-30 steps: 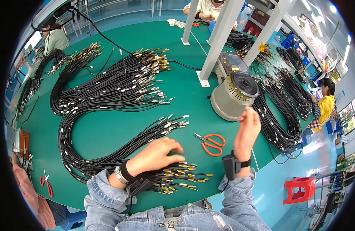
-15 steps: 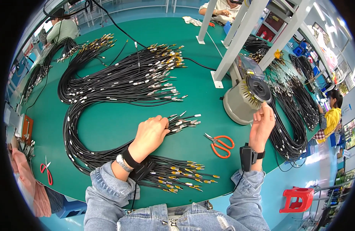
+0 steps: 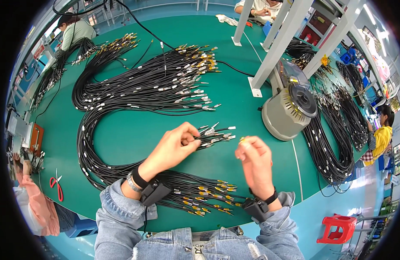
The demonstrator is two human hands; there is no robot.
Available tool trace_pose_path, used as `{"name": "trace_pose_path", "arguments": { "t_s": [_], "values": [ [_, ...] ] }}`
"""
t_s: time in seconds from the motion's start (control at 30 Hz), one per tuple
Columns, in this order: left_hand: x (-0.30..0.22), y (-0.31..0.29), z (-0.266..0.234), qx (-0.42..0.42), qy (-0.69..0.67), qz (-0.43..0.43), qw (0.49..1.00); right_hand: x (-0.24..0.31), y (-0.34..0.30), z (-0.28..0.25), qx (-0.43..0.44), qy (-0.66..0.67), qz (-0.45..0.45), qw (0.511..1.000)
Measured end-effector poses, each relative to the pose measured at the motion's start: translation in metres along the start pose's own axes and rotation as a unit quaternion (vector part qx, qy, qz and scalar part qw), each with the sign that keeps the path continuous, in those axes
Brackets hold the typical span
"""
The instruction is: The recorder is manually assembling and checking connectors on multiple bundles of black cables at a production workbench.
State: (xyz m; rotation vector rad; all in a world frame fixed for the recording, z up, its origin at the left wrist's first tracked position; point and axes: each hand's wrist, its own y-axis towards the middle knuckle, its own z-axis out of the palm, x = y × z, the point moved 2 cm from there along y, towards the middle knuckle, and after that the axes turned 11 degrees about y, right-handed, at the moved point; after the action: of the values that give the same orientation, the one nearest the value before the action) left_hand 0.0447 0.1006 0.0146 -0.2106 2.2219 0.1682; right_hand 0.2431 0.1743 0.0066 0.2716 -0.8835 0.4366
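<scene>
My left hand (image 3: 179, 141) is closed, thumb and fingers curled together over white-tagged cable ends (image 3: 221, 136). Whether it grips one of them is hidden. To its right, my right hand (image 3: 255, 162) is raised above the table, pinching a small yellow piece (image 3: 242, 140) between its fingertips. Black cables (image 3: 89, 143) curve in a long U from the white-tagged ends to yellow-tagged ends (image 3: 213, 197) beside my left wrist. A grey round dispenser (image 3: 280, 119) with a black disc and yellow tabs stands beyond my right hand. Orange-handled snips are almost wholly hidden behind that hand.
A thick cable bundle (image 3: 143, 86) lies farther back on the green table (image 3: 135, 136). Metal posts (image 3: 280, 45) rise by the dispenser. Red scissors (image 3: 57, 185) lie at left, with more cables (image 3: 326, 143) at right. A red stool (image 3: 337, 229) stands on the floor. Several people sit around.
My right hand has moved left from the dispenser toward my left hand, carrying the yellow piece and covering the snips. My left hand has lifted and turned slightly. The view has shifted a little.
</scene>
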Motion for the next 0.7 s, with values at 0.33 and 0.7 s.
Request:
{"name": "trace_pose_path", "arguments": {
  "t_s": [0.33,0.7],
  "values": [
    [-0.016,-0.019,0.022,-0.112,-0.043,0.085,0.989,-0.031,-0.022,0.03,-0.016,-0.079,0.024,0.996],
    [-0.013,-0.021,0.026,-0.112,-0.015,0.096,0.989,-0.041,-0.017,0.027,-0.015,-0.108,0.026,0.994]
  ]
}}
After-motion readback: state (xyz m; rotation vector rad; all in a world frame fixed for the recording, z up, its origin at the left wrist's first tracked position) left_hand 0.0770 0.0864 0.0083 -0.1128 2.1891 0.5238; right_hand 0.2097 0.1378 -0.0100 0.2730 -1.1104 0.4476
